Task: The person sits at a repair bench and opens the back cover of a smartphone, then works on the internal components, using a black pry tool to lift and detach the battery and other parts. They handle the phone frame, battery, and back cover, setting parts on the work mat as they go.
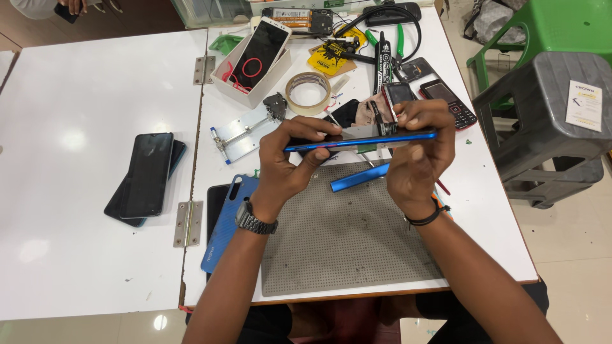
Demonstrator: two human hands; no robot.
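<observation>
Head view, workbench seen from above. A blue smartphone [360,139] is held edge-on, roughly level, above the far edge of a grey work mat [347,236], w/ both hands clamped on it.

Left hand [290,162]: fingers closed round the phone's left end, thumb laid along the top edge, remaining fingers curled beneath; a metal wristwatch [255,220] is worn at the wrist.

Right hand [417,150]: fingers folded together over the right end, tips pressed to the upper face, thumb under; a thin flat tool or card appears to be pinched against the phone near the fingertips, though what it is cannot be told. A black band [426,218] is worn on this wrist.

The phone is seen as a thin bright-blue frame line w/ a pale grey face above it; whether the back is parted from the frame cannot be told.

Surroundings, clock directions taken from the phone:
- approx. 5 o'clock, just beneath: blue cylindrical tool [359,178] lying on the mat.
- 7 o'clock: blue back cover [226,220] at the mat's left edge.
- 9 o'clock, well apart: two stacked dark phones [146,175].
- 10 o'clock: metal clamp jig [245,135]; beyond it a white box [252,64] w/ a phone inside.
- 11 o'clock: tape roll [308,93].
- 1 o'clock: keypad phone [449,102].
- 3 o'clock, off the table: grey stool [548,121].
</observation>
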